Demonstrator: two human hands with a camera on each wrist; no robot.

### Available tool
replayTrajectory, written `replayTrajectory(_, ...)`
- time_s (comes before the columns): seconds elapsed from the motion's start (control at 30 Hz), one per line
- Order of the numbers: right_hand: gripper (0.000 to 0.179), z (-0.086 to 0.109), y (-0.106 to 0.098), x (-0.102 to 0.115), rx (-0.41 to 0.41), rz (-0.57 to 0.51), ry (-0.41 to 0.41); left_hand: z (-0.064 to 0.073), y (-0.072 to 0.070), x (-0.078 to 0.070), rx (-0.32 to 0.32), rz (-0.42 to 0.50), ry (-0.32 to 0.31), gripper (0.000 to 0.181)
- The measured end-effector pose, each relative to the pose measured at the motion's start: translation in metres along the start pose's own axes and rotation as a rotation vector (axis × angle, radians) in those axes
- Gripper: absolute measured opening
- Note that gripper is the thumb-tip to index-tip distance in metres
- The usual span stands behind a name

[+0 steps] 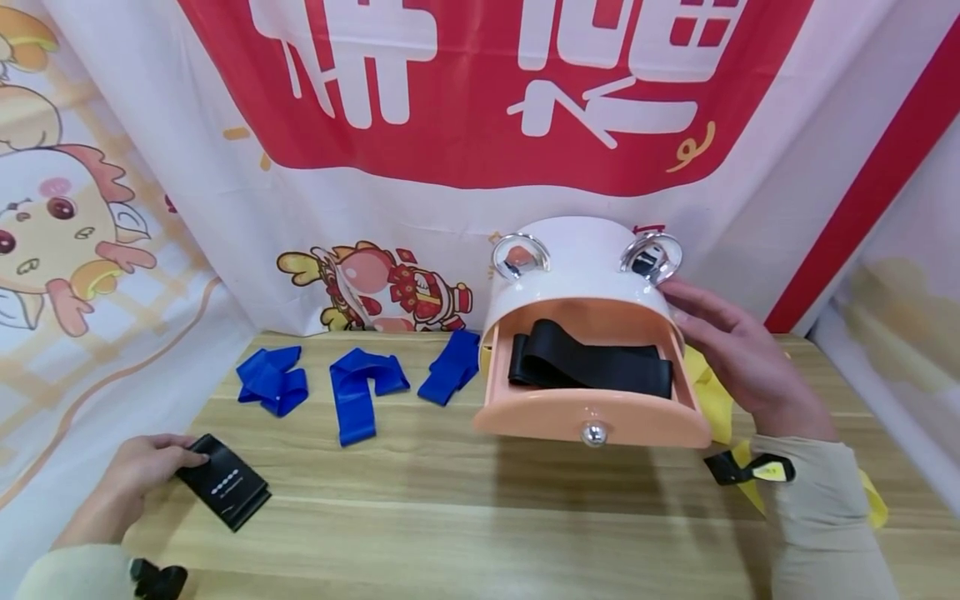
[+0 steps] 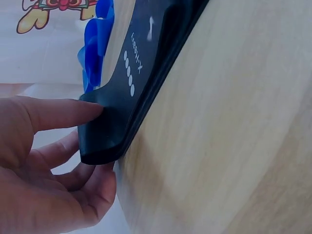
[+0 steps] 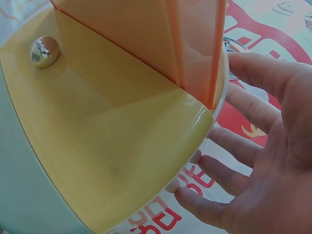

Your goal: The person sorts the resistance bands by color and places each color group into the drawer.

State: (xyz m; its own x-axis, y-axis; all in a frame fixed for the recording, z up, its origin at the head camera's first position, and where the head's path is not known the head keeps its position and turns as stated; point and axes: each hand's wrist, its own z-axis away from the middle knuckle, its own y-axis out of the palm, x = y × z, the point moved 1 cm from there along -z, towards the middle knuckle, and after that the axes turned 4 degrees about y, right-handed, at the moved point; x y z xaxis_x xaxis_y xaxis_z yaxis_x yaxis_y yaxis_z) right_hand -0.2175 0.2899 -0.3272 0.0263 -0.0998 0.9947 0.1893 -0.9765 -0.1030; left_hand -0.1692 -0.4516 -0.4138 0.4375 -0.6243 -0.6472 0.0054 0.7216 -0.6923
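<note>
My left hand (image 1: 142, 471) pinches the end of a folded black resistance band (image 1: 227, 483) at the table's left front, thumb on top and fingers underneath. White print reading X-Heavy shows on this band (image 2: 129, 73) in the left wrist view. A rounded white storage box (image 1: 577, 250) with two chrome rings stands toward the back. Its peach drawer (image 1: 532, 417) is pulled out, and another black resistance band (image 1: 592, 362) lies folded inside. My right hand (image 1: 738, 354) rests its spread fingertips on the box's right side. Below, a yellow drawer front (image 3: 107, 126) shows in the right wrist view.
Three blue resistance bands (image 1: 356, 396) lie in a row left of the box. Yellow bands (image 1: 708, 392) lie on its right, partly behind my right arm. A printed cloth (image 1: 420, 200) hangs behind the wooden table (image 1: 420, 533), with more cloth at both sides.
</note>
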Motion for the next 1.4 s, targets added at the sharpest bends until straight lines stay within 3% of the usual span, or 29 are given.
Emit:
replayTrajectory(0.2, 0.055, 0.000, 0.000, 0.000, 0.000, -0.003, -0.001, 0.006, -0.011, -0.004, 0.002, -0.020, 0.066, 0.030)
replayTrajectory(0.37, 0.054, 0.000, 0.000, 0.000, 0.005, -0.005, -0.009, 0.011, -0.015, -0.003, 0.015, 0.050, 0.075, 0.028)
replayTrajectory(0.6, 0.055, 0.000, 0.002, -0.001, 0.006, 0.006, -0.021, 0.019, -0.026, -0.003, 0.011, 0.076, 0.077, 0.016)
replayTrajectory(0.87, 0.054, -0.001, 0.000, -0.002, 0.011, -0.019, -0.022, 0.040, -0.036, -0.020, 0.045, 0.098, 0.179, 0.007)
replayTrajectory(1.0, 0.054, -0.001, 0.000, -0.002, 0.016, -0.035, -0.022, 0.051, -0.040, -0.032, 0.061, 0.161, 0.238, 0.013)
replayTrajectory(1.27, 0.055, 0.001, 0.002, 0.000, 0.009, -0.034, -0.013, 0.069, -0.035, -0.060, 0.038, 0.318, 0.373, 0.013)
replayTrajectory(1.4, 0.054, 0.001, 0.002, 0.001, 0.007, -0.023, -0.013, 0.077, -0.030, -0.080, 0.044, 0.509, 0.446, 0.017)
